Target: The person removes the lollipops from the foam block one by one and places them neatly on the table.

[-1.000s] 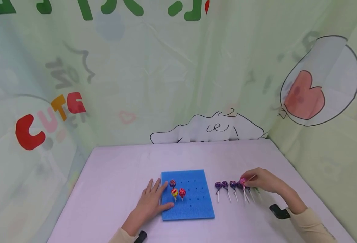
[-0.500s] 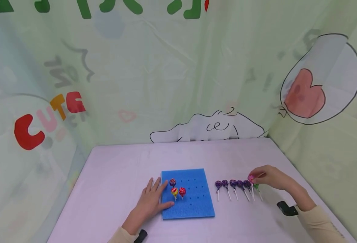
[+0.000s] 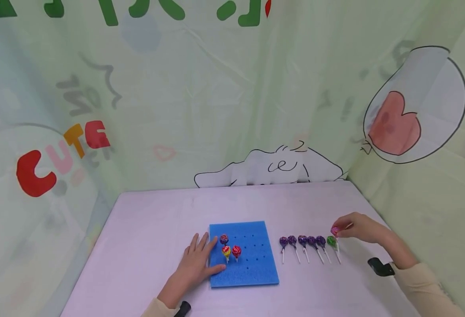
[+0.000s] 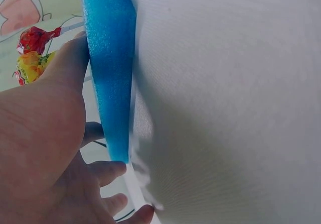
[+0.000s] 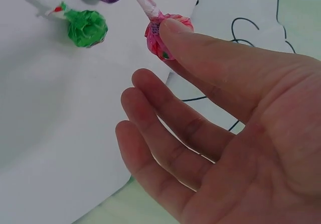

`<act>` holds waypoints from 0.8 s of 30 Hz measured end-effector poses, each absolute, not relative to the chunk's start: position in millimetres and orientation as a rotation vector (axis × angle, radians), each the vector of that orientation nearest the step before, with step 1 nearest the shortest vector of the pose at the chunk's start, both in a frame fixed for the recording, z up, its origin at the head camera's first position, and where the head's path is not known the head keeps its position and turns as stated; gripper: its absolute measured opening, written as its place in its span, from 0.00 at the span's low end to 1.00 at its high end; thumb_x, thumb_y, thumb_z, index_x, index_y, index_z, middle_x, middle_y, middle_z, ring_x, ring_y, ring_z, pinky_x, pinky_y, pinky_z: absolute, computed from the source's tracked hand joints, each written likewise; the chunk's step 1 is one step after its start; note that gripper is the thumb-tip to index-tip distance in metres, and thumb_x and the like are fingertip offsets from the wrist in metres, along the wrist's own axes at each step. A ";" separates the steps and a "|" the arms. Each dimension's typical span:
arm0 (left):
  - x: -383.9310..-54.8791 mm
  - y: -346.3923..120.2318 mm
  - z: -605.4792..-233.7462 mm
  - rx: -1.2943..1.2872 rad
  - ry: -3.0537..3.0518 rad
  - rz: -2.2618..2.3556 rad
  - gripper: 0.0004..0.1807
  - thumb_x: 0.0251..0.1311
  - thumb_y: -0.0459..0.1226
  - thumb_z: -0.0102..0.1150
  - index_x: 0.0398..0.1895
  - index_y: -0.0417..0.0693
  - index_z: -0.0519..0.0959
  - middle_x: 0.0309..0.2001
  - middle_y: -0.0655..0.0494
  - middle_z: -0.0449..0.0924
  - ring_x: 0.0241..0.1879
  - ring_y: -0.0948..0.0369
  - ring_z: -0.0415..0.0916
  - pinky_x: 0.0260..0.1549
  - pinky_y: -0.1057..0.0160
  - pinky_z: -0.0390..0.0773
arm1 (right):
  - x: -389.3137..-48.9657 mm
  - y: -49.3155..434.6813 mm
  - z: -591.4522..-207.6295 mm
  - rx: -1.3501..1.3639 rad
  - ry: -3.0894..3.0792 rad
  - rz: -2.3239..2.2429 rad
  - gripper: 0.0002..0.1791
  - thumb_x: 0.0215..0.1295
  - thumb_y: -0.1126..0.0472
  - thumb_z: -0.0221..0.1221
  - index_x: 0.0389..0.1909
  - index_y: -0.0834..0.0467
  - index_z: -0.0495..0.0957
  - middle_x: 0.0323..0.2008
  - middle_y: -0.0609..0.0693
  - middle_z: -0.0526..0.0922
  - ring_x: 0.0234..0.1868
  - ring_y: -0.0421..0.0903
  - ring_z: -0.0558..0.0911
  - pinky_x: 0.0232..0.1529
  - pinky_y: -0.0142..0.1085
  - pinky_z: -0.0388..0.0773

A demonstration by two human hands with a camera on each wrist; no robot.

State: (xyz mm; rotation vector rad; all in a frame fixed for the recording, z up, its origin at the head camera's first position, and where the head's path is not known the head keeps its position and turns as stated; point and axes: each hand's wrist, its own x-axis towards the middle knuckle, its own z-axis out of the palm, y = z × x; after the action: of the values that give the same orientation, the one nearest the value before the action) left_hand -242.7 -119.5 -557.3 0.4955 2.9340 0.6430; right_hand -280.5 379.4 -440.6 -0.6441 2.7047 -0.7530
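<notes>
My right hand (image 3: 358, 227) pinches a pink lollipop (image 5: 159, 37) by its wrapped head between thumb and index finger, with the stick pointing away from the palm. It hovers over the right end of a row, near the green lollipop (image 3: 331, 241). My left hand (image 3: 192, 265) rests with spread fingers on the left edge of the blue foam board (image 3: 252, 275). Upright in that board stand a dark red-and-blue lollipop (image 3: 224, 239), a yellow-and-red lollipop (image 3: 226, 251) and a red lollipop (image 3: 236, 251).
Several purple lollipops (image 3: 302, 240) lie in a row right of the board, sticks toward me. Small holes dot the board's surface. A pale cloth covers the table (image 3: 161, 220), and printed curtains (image 3: 232, 97) hang behind and at both sides.
My right hand has carried the pink lollipop rightward along the row, from above the purple ones to beside the green one. My left hand has stayed on the board.
</notes>
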 end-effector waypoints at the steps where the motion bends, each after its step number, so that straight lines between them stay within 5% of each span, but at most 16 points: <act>1: -242.7 -119.5 -557.1 0.497 2.934 0.645 0.50 0.58 0.69 0.57 0.78 0.54 0.60 0.80 0.42 0.50 0.79 0.37 0.40 0.70 0.29 0.53 | -281.7 381.0 -440.7 -0.625 2.707 -0.750 0.12 0.66 0.65 0.62 0.46 0.69 0.82 0.37 0.54 0.86 0.36 0.40 0.79 0.34 0.29 0.78; 24: -242.9 -119.3 -556.5 0.494 2.924 0.665 0.49 0.59 0.68 0.57 0.78 0.54 0.60 0.80 0.43 0.50 0.79 0.37 0.40 0.70 0.29 0.53 | -301.4 392.9 -470.3 -0.322 2.677 -0.577 0.08 0.62 0.70 0.63 0.42 0.66 0.83 0.37 0.56 0.84 0.38 0.49 0.80 0.40 0.48 0.81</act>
State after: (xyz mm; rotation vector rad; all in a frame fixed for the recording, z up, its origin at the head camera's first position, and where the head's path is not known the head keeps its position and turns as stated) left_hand -242.9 -119.3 -556.5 0.4940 2.9235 0.6646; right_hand -301.4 392.9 -470.3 -0.3219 2.6772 -0.5774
